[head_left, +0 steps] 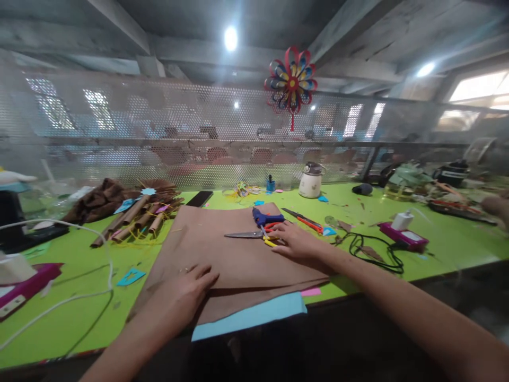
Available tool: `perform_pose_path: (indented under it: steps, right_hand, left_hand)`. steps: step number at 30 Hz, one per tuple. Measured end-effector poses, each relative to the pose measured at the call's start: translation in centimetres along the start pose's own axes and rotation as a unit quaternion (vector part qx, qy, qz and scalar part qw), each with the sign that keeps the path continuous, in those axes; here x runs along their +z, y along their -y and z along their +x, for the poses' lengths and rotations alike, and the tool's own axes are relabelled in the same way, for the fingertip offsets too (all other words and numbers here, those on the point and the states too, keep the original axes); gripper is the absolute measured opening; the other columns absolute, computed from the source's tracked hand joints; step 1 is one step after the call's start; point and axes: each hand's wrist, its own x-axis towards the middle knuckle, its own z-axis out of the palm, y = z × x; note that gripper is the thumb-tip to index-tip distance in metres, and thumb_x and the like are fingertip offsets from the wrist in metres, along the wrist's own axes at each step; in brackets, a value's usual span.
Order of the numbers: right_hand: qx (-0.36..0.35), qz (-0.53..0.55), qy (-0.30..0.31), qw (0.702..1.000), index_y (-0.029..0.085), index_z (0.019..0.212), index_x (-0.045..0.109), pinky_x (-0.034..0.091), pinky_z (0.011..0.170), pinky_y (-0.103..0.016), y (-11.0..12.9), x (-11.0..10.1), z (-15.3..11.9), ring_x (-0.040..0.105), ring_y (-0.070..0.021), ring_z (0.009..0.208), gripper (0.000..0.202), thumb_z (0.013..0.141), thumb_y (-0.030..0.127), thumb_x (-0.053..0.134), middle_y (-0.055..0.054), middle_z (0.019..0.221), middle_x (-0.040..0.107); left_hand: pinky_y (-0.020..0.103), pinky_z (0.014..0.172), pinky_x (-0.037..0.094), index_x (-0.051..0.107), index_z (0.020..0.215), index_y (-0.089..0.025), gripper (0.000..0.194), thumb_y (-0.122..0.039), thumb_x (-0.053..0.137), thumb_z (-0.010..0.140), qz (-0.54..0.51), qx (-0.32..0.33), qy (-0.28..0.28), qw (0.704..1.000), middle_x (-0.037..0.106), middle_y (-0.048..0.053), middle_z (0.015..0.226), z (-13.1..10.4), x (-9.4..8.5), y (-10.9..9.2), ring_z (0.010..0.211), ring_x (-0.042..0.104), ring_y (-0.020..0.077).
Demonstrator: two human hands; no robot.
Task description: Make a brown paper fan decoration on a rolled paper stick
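Observation:
A large sheet of brown paper (234, 265), folded or layered, lies in front of me on the green table. My left hand (193, 292) rests on its near left part, fingers stretched out and holding nothing. At the right side of the sheet, my right hand (296, 241) has its fingers on the yellow and red handles of a pair of scissors (246, 234). The scissor blades point left, flat over the paper. Just beyond them lies a blue glue gun (268, 216). A light blue paper strip (250, 315) sticks out under the sheet's near edge.
Brown paper rolls (137, 212) and a phone (200, 199) lie to the left and back. A utility knife (306, 220), a black cord (376, 254) and a purple power strip (403, 236) are on the right. A white bottle (310, 180) stands behind, before a perforated metal screen (222, 122).

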Motion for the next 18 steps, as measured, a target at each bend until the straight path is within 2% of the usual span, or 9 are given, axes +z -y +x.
perform_pose_path:
  steps: [5,9,12,18]
  right_hand:
    - [-0.01,-0.016,0.002,1.0,0.024,0.12,0.063,0.041,0.093,-0.04,-2.3,1.6,1.6,0.052,-0.025,0.109,0.039,0.091,0.047,0.05,-0.011,0.121,0.06]
    - [0.011,-0.046,0.009,0.999,0.022,0.118,0.064,0.04,0.093,-0.041,-4.1,2.0,3.0,0.052,-0.0259,0.108,0.039,0.091,0.046,0.05,-0.012,0.121,0.06]
    - [0.03,-0.058,0.016,0.998,0.021,0.117,0.065,0.039,0.093,-0.041,-5.2,2.2,3.7,0.052,-0.026,0.109,0.038,0.092,0.045,0.049,-0.012,0.121,0.061]
    - [0.046,-0.045,0.029,0.998,0.02,0.121,0.063,0.038,0.097,-0.042,-6.2,2.1,3.7,0.051,-0.0264,0.113,0.039,0.092,0.042,0.05,-0.013,0.125,0.059]
  left_hand:
    - [0.042,0.089,0.052,0.066,0.119,-0.022,0.05,-0.005,0.034,0.085,0.048,0.007,-0.007,0.999,0.066,0.012,0.119,-0.4,1.8,0.8,0.11,0.06,0.0277]
    - [0.042,0.091,0.051,0.067,0.117,-0.022,0.049,-0.005,0.035,0.085,0.051,0.008,-0.024,0.998,0.067,0.011,0.118,-0.7,2.2,0.9,0.109,0.061,0.0267]
    - [0.042,0.09,0.052,0.067,0.117,-0.023,0.046,-0.007,0.037,0.086,0.051,0.0,-0.027,0.998,0.067,0.011,0.119,-0.7,2.0,0.7,0.109,0.061,0.0267]
    - [0.045,0.09,0.05,0.066,0.119,-0.019,0.042,-0.011,0.04,0.087,0.063,-0.012,0.015,0.998,0.066,0.012,0.117,0.0,0.3,-0.3,0.104,0.061,0.0283]
